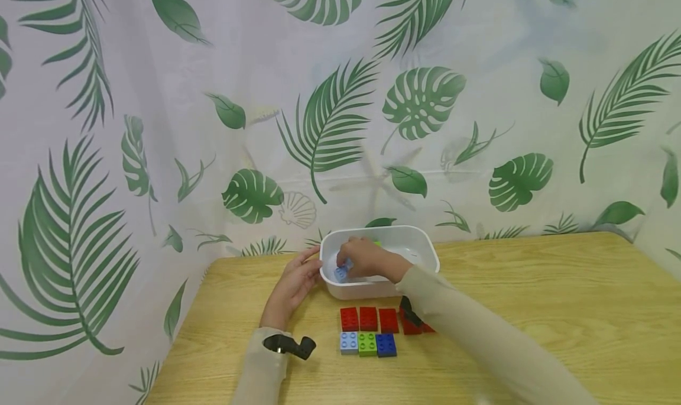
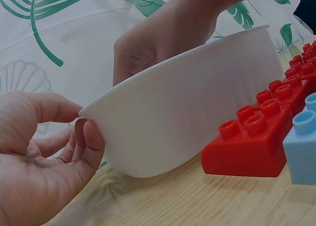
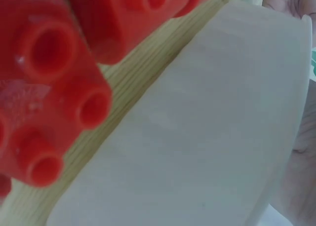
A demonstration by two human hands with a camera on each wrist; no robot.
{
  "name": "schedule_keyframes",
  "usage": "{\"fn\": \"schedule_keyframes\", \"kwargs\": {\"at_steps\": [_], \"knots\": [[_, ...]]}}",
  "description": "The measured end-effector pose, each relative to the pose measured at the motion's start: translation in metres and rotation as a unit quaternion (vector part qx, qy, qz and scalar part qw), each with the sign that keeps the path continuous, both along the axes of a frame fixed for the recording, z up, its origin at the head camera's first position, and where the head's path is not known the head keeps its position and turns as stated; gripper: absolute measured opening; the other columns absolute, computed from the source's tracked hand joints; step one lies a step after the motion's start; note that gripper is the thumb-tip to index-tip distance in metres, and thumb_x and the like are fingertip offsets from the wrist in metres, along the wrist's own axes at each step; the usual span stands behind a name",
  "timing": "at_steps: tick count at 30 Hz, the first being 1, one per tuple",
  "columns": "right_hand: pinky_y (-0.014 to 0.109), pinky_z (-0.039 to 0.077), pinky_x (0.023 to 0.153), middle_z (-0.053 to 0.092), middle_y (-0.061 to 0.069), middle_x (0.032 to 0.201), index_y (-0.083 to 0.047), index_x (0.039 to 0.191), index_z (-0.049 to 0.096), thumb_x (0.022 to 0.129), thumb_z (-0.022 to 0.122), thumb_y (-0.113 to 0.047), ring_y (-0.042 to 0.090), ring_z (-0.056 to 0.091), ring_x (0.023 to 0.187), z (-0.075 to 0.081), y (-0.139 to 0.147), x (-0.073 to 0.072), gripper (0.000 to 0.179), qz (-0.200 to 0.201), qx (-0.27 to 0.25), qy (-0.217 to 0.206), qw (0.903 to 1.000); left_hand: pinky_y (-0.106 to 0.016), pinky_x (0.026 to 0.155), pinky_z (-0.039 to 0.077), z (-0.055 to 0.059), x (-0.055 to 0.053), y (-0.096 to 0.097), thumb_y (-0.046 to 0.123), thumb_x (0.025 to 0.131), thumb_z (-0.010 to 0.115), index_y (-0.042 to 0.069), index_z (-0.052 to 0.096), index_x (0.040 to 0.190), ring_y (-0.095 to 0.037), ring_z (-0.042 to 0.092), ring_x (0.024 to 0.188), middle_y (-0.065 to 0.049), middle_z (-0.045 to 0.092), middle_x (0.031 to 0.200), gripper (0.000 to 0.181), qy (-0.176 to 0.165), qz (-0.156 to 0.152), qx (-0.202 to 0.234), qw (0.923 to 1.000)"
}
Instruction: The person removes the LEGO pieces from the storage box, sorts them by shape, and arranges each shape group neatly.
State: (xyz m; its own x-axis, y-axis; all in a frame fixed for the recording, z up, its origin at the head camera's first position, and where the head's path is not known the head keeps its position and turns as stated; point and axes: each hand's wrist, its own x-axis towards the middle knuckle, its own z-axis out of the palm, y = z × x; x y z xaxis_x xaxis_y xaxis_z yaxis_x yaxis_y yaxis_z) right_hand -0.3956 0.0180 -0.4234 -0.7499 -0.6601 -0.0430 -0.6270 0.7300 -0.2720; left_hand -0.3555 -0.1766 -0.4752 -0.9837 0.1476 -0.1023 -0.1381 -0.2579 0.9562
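Note:
A white plastic tub (image 1: 380,290) stands at the back of the table. My left hand (image 1: 294,284) pinches its left rim between thumb and fingers, as the left wrist view shows. Over the rim, my right hand (image 1: 367,258) reaches down into the tub, its curled fingers at a light blue toy brick (image 1: 341,274). More light blue shows right at those fingertips, and the grip itself is partly hidden. Behind the hand, a bit of a lime green brick (image 1: 377,243) peeks out inside the tub. The tub wall hides the right fingers in both wrist views.
In front of the tub lies a row of several red bricks (image 1: 368,318), its right end partly covered by the right sleeve. Nearer, side by side, are a light blue brick (image 1: 349,343), a lime green brick (image 1: 367,344) and a dark blue brick (image 1: 386,344). A leaf-patterned curtain (image 1: 340,127) hangs behind.

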Motion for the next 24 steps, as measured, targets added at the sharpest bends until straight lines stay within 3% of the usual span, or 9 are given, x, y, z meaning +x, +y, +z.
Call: {"fn": "schedule_keyframes", "kwargs": {"at_steps": [18, 24], "knots": [[0.047, 0.046, 0.107, 0.073, 0.003, 0.111, -0.015, 0.110, 0.080, 0.081, 0.087, -0.019, 0.022, 0.057, 0.103, 0.0014, 0.0077, 0.0055, 0.030, -0.034, -0.023, -0.003, 0.9992, -0.024, 0.084, 0.054, -0.0011, 0.0016, 0.0009, 0.000, 0.101, 0.052, 0.000, 0.043, 0.151, -0.016, 0.062, 0.107, -0.020, 0.055, 0.138, 0.051, 0.002, 0.004, 0.003, 1.0000], [0.041, 0.053, 0.100, 0.074, 0.006, 0.109, -0.011, 0.108, 0.080, 0.079, 0.088, -0.018, 0.020, 0.061, 0.096, 0.0024, 0.0101, 0.0024, 0.031, -0.002, -0.027, 0.038, 0.9989, -0.023, 0.083, 0.053, -0.0015, 0.0011, 0.0005, 0.000, 0.101, 0.051, -0.002, 0.039, 0.152, -0.011, 0.062, 0.100, -0.013, 0.058, 0.129, 0.053, 0.010, -0.004, 0.003, 0.9999]]}}
